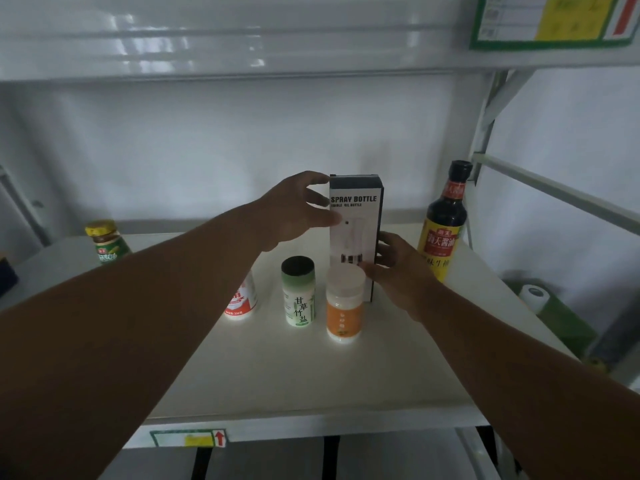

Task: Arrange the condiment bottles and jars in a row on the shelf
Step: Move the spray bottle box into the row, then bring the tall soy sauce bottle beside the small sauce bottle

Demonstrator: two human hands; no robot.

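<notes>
White red-labelled bottle point(242, 299) half hidden behind left forearm. Orange-labelled white-capped jar point(343, 308) covers lower front of tall white-and-black spray bottle box point(356, 216). Green-framed shelf sign point(554, 20) blurred, cut off top.

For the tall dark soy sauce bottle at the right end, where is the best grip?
Take the soy sauce bottle round its wide labelled body, coming from the front. It stands upright near the right shelf frame; its neck is narrow, and the front is open.
</notes>
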